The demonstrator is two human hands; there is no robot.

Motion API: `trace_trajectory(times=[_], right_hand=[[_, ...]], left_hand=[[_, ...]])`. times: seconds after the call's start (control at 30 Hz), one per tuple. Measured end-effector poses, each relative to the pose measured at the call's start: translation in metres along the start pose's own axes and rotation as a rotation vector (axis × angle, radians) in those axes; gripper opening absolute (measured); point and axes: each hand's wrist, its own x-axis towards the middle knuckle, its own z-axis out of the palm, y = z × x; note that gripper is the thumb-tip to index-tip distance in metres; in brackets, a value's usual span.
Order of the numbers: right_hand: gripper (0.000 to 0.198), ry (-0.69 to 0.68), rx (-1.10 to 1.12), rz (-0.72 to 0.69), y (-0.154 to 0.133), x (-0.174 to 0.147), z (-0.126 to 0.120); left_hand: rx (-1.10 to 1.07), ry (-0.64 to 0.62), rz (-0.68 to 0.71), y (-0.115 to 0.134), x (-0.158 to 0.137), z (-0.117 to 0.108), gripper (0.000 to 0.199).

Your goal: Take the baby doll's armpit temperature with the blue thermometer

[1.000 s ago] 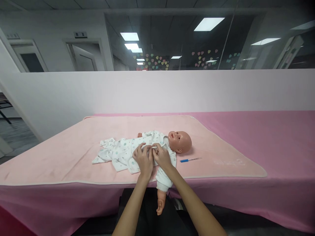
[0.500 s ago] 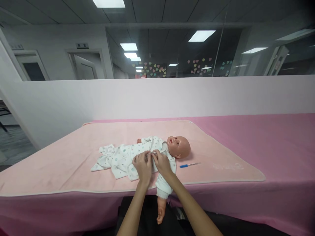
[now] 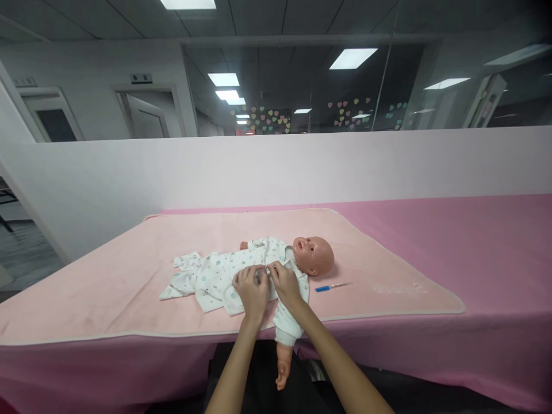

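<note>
A baby doll (image 3: 318,256) lies on its back, head to the right, dressed in a white printed top (image 3: 248,262) and matching trousers (image 3: 207,283). Over its chest my left hand (image 3: 252,290) and my right hand (image 3: 282,283) meet, fingers pinched together at the front of the top. A thin white strip, seemingly a tie of the top, shows between the fingertips; its ends are hidden. The doll's near arm (image 3: 283,362) sticks out of its sleeve and hangs over the table's front edge, below my right wrist.
A blue-handled pen-like stick (image 3: 330,287) lies right of the doll, near its head. Beneath is a peach blanket (image 3: 107,282) on a table with a pink cloth (image 3: 487,259). A white low wall (image 3: 302,169) with glass above stands behind.
The fingertips have shifted slightly at the doll's chest, still close together. The view has tilted a little; the doll and the blue-handled stick stay in place.
</note>
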Motion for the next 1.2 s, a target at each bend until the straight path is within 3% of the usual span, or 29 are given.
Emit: trace_trajectory(times=[0.5,0.83,1.2], right_hand=[[0.034,0.054,0.072,-0.007,-0.001,-0.003,-0.003],[0.036,0.046,0.091,-0.021,0.0,-0.004,-0.003],[0.035,0.056,0.097,-0.049,0.006,-0.003,0.001]], left_hand=[[0.043,-0.001,-0.109,-0.005,-0.008,-0.007,0.017],[0.016,0.002,-0.303,-0.019,-0.007,-0.019,0.021],[-0.037,0.013,-0.287,-0.021,-0.01,-0.02,0.017]])
